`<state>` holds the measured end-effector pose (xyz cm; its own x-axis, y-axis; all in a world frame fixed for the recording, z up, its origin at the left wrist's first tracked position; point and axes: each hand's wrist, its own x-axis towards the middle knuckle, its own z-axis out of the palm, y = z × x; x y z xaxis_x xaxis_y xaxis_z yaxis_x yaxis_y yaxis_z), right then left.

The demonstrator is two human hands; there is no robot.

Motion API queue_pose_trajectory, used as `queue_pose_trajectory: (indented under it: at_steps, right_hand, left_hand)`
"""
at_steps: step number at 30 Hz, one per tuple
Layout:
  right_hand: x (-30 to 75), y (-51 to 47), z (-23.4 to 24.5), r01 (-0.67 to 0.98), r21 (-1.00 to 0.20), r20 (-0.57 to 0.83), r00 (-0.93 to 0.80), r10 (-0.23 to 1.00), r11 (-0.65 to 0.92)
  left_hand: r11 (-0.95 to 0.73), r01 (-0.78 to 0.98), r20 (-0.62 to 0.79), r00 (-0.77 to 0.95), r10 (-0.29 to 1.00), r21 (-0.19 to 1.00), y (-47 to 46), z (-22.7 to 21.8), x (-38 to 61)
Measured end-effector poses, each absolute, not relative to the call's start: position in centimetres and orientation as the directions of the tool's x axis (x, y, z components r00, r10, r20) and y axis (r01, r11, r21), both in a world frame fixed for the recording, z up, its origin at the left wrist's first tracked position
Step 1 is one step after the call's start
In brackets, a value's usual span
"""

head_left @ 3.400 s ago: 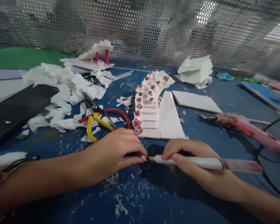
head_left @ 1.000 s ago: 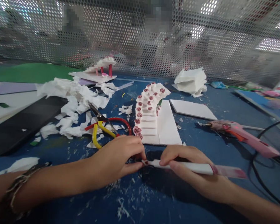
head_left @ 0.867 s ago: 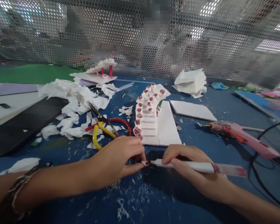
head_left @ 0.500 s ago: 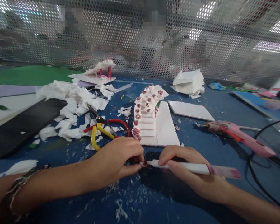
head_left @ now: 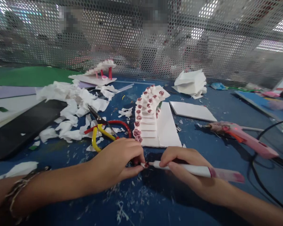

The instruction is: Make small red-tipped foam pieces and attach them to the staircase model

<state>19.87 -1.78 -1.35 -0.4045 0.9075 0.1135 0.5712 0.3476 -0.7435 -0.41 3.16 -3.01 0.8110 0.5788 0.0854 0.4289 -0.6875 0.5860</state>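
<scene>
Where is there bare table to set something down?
Mostly bare: between the white board and blue panel, and in the foreground below the right hand. Crowded: the left side, with scissors, paper scraps and a black slab.

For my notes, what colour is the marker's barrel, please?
The marker's barrel is white; head view.

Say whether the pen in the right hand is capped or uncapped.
Uncapped: the pen shows its bare narrow tip, pointing at the small red-marked piece pinched in the left hand.
</scene>
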Motion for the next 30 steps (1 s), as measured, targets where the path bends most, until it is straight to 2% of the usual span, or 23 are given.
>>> queue_pose_trajectory:
  at_steps: [5, 10, 20, 30]
  right_hand:
    - [19.92, -1.79, -1.35, 0.532, -0.756, 0.132, -0.447, 0.885, 0.381]
    - [19.97, -1.87, -1.31, 0.561, -0.756, 0.106, -0.405, 0.908, 0.338]
    - [19.94, -1.94, -1.30, 0.519, -0.782, 0.077, -0.470, 0.879, 0.346]
    - [20.03, -1.90, -1.34, 0.530, -0.782, 0.064, -0.456, 0.888, 0.328]
  left_hand:
    - [-0.696, 0.434, 0.093, 0.809, 0.581, 0.572, 3.10, -2.99, -0.34]
    - [-0.696, 0.436, 0.096, 0.806, 0.584, 0.570, 3.03, -2.91, -0.34]
    - [-0.712, 0.431, 0.106, 0.812, 0.574, 0.554, 3.14, -3.01, -0.37]
    - [-0.707, 0.444, 0.092, 0.809, 0.580, 0.551, 3.05, -3.03, -0.36]
